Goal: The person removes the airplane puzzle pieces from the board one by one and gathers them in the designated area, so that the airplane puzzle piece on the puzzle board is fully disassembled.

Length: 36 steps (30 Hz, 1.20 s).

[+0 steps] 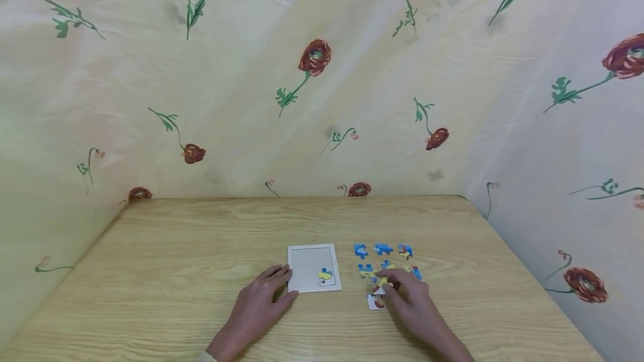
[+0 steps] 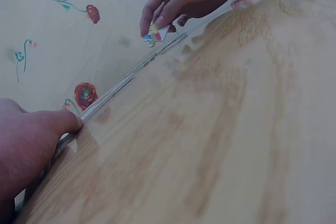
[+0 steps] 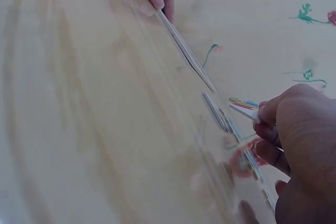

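Note:
A square white puzzle frame (image 1: 312, 289) lies on the wooden table, with one blue, yellow and white puzzle piece (image 1: 326, 277) in its lower right corner. My left hand (image 1: 261, 299) rests at the frame's left edge, fingers and thumb touching the rim. Between thumb and fingers my right hand (image 1: 413, 305) pinches another puzzle piece (image 2: 156, 34), lifted above the loose pieces. The right wrist view shows that held piece (image 3: 244, 109) tilted, edge toward the camera. Below the right hand lies a white and red piece (image 1: 375, 301), partly covered by the fingers.
Several loose pieces lie in rows right of the frame, among them a blue one (image 1: 360, 251), a blue and white one (image 1: 383, 248) and a red and blue one (image 1: 405, 251). A flowered cloth (image 1: 241, 99) hangs behind the table (image 1: 191, 250) and along its sides.

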Motion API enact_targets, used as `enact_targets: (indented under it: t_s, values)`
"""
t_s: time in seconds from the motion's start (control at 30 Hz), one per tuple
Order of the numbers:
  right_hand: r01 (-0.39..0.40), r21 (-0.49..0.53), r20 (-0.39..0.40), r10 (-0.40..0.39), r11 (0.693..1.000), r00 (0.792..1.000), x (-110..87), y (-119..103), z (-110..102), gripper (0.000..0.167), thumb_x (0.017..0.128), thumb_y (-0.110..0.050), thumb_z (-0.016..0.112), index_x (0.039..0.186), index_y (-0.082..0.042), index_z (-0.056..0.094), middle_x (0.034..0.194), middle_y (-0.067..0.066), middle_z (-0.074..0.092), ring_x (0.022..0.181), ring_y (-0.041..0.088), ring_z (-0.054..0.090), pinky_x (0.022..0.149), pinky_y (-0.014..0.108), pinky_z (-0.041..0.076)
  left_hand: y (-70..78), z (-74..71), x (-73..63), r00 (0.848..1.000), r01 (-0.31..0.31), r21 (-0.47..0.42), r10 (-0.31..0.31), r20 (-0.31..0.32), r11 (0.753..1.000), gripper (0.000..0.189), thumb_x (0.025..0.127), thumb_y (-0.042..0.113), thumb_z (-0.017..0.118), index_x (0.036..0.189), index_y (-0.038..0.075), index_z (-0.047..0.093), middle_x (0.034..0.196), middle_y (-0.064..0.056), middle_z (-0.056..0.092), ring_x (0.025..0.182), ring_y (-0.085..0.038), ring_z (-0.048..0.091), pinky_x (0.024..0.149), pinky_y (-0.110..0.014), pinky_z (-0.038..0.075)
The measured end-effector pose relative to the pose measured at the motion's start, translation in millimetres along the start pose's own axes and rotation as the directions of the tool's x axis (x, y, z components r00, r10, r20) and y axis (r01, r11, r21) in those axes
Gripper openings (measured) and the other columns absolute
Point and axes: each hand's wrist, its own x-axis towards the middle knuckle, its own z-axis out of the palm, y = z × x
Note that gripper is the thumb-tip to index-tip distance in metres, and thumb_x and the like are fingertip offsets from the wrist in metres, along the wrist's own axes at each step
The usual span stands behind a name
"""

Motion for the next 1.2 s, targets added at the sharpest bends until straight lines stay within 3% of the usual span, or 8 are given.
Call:
enact_targets:
  t_s: [0.5, 0.7, 0.87, 1.03, 1.2]
  values:
    - [-0.192, -0.134, -0.039, 0.188, 0.972, 0.981, -19.6, 0, -23, 0.036, 0.087, 0.013, 0.073, 0.112, -0.013, 0.076, 0.097, -0.012, 0.068, 0.087, 0.003, 0.057, 0.072, 0.025, 0.053, -3.4, 2.3, 0.2, 1.0, 0.001, 0.002, -0.001, 0.003, 1.0, 0.045, 0.094, 0.034, 0.077, 0.128, 0.005, 0.073, 0.137, -0.007, 0.066, 0.129, -0.027, 0.06, 0.096, -0.051, 0.055]
    - [-0.349, -0.138, 0.002, 0.353, 0.927, 0.936, -19.3, -3, -28, 0.031, 0.09, 0.007, 0.074, 0.111, -0.016, 0.078, 0.094, -0.011, 0.067, 0.081, 0.003, 0.054, 0.069, 0.024, 0.05, -3.9, 3.4, 0.3, 1.0, 0.004, 0.004, -0.004, 0.001, 1.0, 0.044, 0.094, 0.033, 0.077, 0.128, 0.005, 0.073, 0.137, -0.007, 0.067, 0.129, -0.028, 0.06, 0.096, -0.051, 0.054]
    - [-0.381, -0.163, 0.043, 0.392, 0.91, 0.919, -18.6, -4, -29, 0.028, 0.091, 0.005, 0.074, 0.109, -0.017, 0.078, 0.08, -0.012, 0.056, 0.072, 0.004, 0.048, 0.067, 0.026, 0.041, -3.5, 3.1, 0.1, 1.0, 0.007, -0.002, -0.007, 0.003, 1.0, 0.044, 0.093, 0.032, 0.078, 0.128, 0.005, 0.073, 0.137, -0.007, 0.067, 0.129, -0.029, 0.06, 0.096, -0.051, 0.054]
    - [-0.432, -0.221, 0.088, 0.459, 0.874, 0.884, -14.9, -5, -30, 0.034, 0.094, -0.004, 0.074, 0.128, -0.008, 0.067, 0.082, -0.009, 0.056, 0.077, 0.008, 0.05, 0.085, 0.048, 0.029, -2.7, 2.1, -0.2, 1.0, -0.004, -0.011, 0.004, 0.0, 1.0, 0.044, 0.094, 0.032, 0.078, 0.128, 0.004, 0.073, 0.137, -0.009, 0.067, 0.129, -0.03, 0.06, 0.096, -0.051, 0.055]
    - [-0.512, -0.265, 0.112, 0.554, 0.817, 0.825, -9.7, -7, -30, 0.02, 0.097, -0.01, 0.071, 0.117, -0.006, 0.066, 0.089, -0.004, 0.061, 0.09, 0.019, 0.049, 0.087, 0.055, 0.022, -2.1, 1.4, -0.6, 1.0, -0.008, -0.02, 0.008, -0.006, 1.0, 0.044, 0.094, 0.032, 0.077, 0.128, 0.003, 0.073, 0.137, -0.009, 0.066, 0.129, -0.03, 0.06, 0.095, -0.051, 0.055]
